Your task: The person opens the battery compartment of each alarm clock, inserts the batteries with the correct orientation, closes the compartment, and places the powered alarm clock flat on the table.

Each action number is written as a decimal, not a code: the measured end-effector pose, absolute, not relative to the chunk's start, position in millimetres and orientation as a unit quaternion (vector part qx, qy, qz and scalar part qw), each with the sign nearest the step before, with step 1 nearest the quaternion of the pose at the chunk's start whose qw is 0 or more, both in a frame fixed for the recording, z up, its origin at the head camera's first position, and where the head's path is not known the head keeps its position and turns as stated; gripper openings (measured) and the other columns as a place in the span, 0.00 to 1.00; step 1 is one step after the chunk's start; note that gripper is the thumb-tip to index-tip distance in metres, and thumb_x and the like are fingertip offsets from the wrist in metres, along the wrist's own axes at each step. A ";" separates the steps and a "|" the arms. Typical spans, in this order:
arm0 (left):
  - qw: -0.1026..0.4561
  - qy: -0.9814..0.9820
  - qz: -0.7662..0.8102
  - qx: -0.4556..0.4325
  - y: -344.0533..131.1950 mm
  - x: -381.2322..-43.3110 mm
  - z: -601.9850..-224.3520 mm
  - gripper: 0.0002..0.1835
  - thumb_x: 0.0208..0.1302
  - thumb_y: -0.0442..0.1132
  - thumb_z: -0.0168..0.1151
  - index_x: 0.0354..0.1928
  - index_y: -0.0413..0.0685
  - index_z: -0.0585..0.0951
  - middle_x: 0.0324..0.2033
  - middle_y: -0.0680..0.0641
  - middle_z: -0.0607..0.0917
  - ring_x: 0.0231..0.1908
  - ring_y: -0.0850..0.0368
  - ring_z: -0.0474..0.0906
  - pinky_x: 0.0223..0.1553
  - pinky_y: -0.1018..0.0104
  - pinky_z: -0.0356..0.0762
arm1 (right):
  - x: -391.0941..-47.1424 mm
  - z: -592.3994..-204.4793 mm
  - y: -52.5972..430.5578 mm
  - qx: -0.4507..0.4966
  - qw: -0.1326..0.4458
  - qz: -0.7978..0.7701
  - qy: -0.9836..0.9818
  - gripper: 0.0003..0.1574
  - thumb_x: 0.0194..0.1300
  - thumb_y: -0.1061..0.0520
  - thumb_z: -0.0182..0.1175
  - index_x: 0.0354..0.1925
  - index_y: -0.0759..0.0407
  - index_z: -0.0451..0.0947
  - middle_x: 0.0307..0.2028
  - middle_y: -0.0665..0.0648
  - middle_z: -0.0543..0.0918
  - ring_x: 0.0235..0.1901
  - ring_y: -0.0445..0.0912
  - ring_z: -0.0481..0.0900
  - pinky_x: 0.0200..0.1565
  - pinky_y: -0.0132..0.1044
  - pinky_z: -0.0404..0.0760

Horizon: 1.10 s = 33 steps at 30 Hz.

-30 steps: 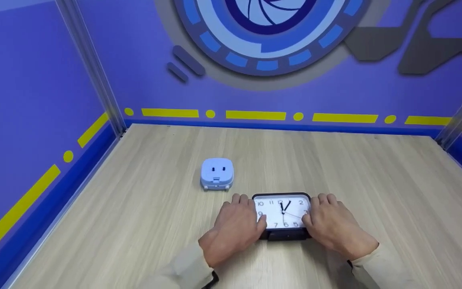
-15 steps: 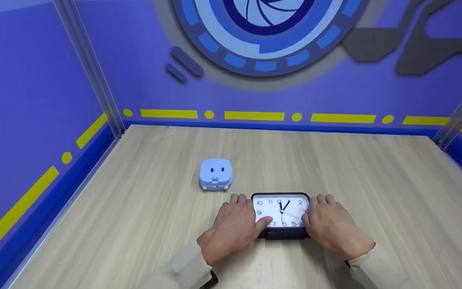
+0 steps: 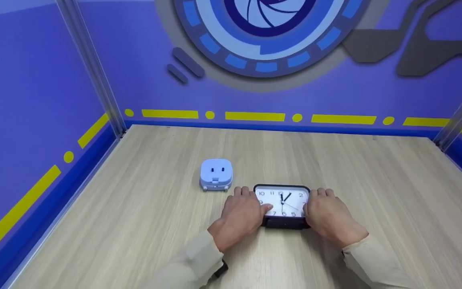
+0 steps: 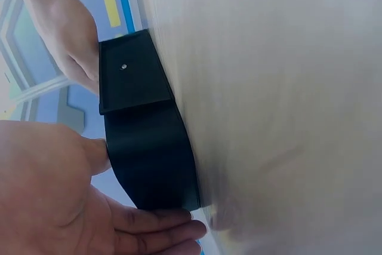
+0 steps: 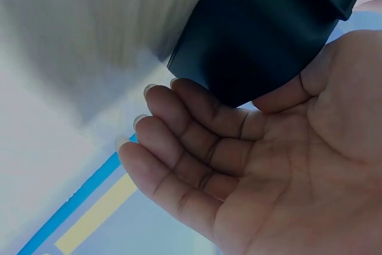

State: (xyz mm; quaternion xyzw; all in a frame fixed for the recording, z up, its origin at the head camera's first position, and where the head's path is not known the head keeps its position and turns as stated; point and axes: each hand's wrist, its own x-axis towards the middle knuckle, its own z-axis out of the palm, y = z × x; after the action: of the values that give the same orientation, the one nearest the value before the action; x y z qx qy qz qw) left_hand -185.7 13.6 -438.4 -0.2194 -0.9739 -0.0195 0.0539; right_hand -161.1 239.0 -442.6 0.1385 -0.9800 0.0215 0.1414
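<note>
A black rectangular alarm clock (image 3: pixel 282 202) with a white dial lies face up between both hands in the head view. My left hand (image 3: pixel 242 210) grips its left side, the thumb over the dial's lower left edge and the fingers along the side. On the opposite side my right hand (image 3: pixel 332 214) holds the clock, thumb at the dial's right edge. The left wrist view shows the clock's black underside edge (image 4: pixel 149 147) close to the tabletop; whether it touches, I cannot tell. Curled fingers (image 5: pixel 197 123) sit against the black casing (image 5: pixel 256 34) in the right wrist view.
A small light-blue suitcase-shaped box (image 3: pixel 216 174) with two dark marks stands on the wooden table (image 3: pixel 155 208), behind and left of the clock. Blue panels (image 3: pixel 303 96) with yellow dashes rise along the table's back and sides.
Both hands and the clock have moved a little away from the person, toward the back of the table, within the last half second. Before that, the left thumb slid further onto the dial.
</note>
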 end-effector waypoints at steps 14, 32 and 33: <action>0.001 -0.978 -0.046 -0.203 29.5 -223.9 -436.4 0.35 0.84 0.61 0.46 0.52 0.32 0.83 0.43 0.41 0.80 0.43 0.48 0.73 0.45 0.56 0.80 | -191.5 -437.1 242.9 0.109 0.110 0.021 -0.988 0.15 0.72 0.63 0.55 0.33 0.78 0.71 0.29 0.69 0.74 0.33 0.64 0.75 0.34 0.59 0.83; 0.031 -0.985 -0.051 -0.163 47.2 -250.4 -439.9 0.33 0.85 0.60 0.43 0.49 0.35 0.85 0.44 0.40 0.82 0.46 0.47 0.77 0.44 0.54 0.82 | -229.7 -437.5 245.0 0.016 0.011 0.098 -0.995 0.23 0.79 0.61 0.44 0.47 0.86 0.70 0.42 0.78 0.76 0.48 0.71 0.76 0.53 0.64 0.78; 0.031 -0.985 -0.052 -0.160 47.9 -251.6 -439.9 0.33 0.85 0.59 0.43 0.49 0.35 0.85 0.44 0.40 0.82 0.47 0.47 0.77 0.44 0.54 0.82 | -230.9 -437.7 244.8 0.015 0.011 0.102 -0.995 0.23 0.79 0.61 0.44 0.47 0.86 0.70 0.42 0.78 0.76 0.48 0.71 0.76 0.54 0.64 0.77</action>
State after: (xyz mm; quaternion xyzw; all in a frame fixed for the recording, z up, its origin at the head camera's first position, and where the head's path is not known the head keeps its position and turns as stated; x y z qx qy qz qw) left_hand -251.6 47.9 -439.9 -0.1602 -0.9852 -0.0520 0.0314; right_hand -230.9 244.8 -437.7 0.0152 -0.9946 0.1021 0.0108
